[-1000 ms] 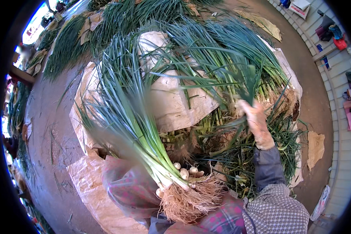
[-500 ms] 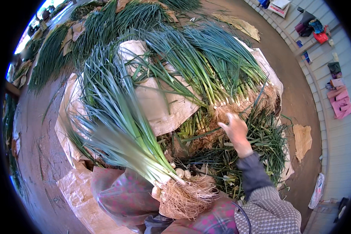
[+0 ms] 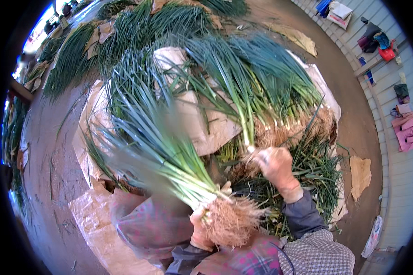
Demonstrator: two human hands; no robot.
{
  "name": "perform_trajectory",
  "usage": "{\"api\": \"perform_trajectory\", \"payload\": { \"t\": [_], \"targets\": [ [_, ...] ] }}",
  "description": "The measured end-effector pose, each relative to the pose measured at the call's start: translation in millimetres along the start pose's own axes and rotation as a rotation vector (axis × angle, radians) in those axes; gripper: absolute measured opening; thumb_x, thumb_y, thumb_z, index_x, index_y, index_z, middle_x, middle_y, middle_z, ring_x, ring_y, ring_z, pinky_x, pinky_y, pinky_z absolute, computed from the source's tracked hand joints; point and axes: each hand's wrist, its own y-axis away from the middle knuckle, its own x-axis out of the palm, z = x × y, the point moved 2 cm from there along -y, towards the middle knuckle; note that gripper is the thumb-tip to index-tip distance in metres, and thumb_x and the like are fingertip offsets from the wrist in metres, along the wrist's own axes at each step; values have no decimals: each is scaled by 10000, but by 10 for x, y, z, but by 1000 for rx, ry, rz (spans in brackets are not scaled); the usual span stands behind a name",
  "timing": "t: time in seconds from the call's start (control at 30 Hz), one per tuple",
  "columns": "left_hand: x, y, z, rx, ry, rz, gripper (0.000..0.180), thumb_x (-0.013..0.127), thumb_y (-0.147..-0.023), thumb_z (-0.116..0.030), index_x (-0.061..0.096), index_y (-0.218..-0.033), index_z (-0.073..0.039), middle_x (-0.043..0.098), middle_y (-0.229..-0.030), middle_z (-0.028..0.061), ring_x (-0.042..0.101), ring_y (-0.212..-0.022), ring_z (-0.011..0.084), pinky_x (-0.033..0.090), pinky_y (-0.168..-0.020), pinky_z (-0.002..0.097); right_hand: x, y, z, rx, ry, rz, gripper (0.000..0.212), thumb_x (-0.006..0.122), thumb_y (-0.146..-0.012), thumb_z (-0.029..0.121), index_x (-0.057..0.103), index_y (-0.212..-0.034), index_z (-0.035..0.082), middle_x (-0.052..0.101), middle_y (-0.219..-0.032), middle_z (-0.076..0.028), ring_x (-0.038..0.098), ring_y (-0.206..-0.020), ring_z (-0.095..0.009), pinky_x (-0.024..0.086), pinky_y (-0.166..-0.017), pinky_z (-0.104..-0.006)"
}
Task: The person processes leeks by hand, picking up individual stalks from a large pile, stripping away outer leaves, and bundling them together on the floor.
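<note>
A thick bunch of green onions [image 3: 188, 160] lies slanting across my lap, its brown roots toward me and its leaves spread to the upper left. My left hand [image 3: 200, 230] is closed round the white stems by the roots, partly hidden under them. With its fingers closed, my right hand [image 3: 279, 170] grips the root end of a single green onion [image 3: 247, 126], whose leaves still lie back among the pile. That pile of green onions [image 3: 279, 87] rests beyond my right hand, roots facing me. Loose leaves [image 3: 307, 178] lie under and beside my right wrist.
Tan sacking [image 3: 185, 114] lies beneath the pile, and another sheet [image 3: 98, 229] spreads at my left. More green onion heaps [image 3: 142, 32] stand farther back. A corrugated wall [image 3: 399, 151] with hanging cloths runs along the right. A tan scrap [image 3: 360, 176] lies on the floor.
My right hand has moved from hovering open by the pile to gripping a green onion's root end and drawing it nearer. My left hand has come into sight round the bunch.
</note>
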Motion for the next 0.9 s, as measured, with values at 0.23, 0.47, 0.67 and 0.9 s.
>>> {"api": "perform_trajectory", "payload": {
  "t": [0.23,0.47,0.67,0.9],
  "targets": [
    [-208,-16,67,-6,-86,17,856,609,-763,-505,341,-1380,24,531,-1233,212,554,-1096,316,443,-969,479,-57,378,500,671,-1607,571,252,566,-935,239,657,-1004,13,607,-844,-44,553,-719,-150,468,-693,-275],
    [12,55,156,-35,97,-107,718,607,-765,-403,438,-1281,68,604,-1038,142,605,-865,197,524,-797,340,1107,25,425,990,-2657,59,330,504,-983,357,618,-1051,55,552,-714,42,512,-607,-55,454,-598,-232],
    [-128,67,43,-18,90,-124,671,606,-774,-376,460,-1258,65,613,-1004,125,606,-810,173,527,-759,317,685,225,892,879,-1979,220,239,477,-1002,246,602,-1081,59,554,-766,21,515,-650,-87,488,-658,-235],
    [-120,17,80,-41,110,-133,617,605,-783,-345,486,-1232,61,622,-964,105,607,-747,145,531,-715,290,463,306,753,1015,-2396,230,455,450,-996,387,513,-1265,26,441,-769,40,362,-646,-31,274,-531,-181]
  ]
}}
